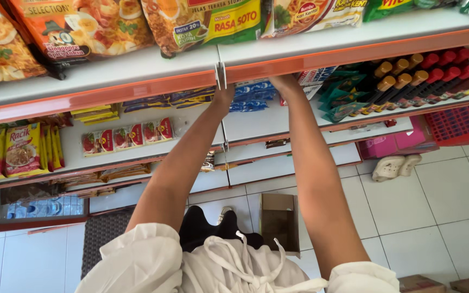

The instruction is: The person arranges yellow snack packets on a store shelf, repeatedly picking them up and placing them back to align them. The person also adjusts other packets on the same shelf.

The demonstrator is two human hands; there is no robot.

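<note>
- Looking down past a white drawstring top (218,266) and two bare forearms stretched away toward a shop shelf.
- Below the arms: pale tiled floor (451,201), an open brown carton (279,220) standing on it, a dark mat (101,233) to the left.
- Reaching in side by side – left hand (223,97) and right hand (283,82), both slipped under the orange-edged upper shelf (137,89), just either side of the small clear divider tab at its front.
- Lying straight ahead of both hands, on the shelf below: blue sachets (253,95), stacked flat with long sides running left to right; right hand nearer, nearly touching them or already on them – cannot tell which.
- Fingers of both hands hidden behind the shelf lip, so spread, pressed together or pinching cannot be told.
- Farther off: noodle packets (82,27) overhanging the top shelf, red seasoning sachets (128,137) to the left, dark sauce bottles (424,73) with red and tan caps to the right.
- Hard to make out: lowest shelves, cut off by the arms.
</note>
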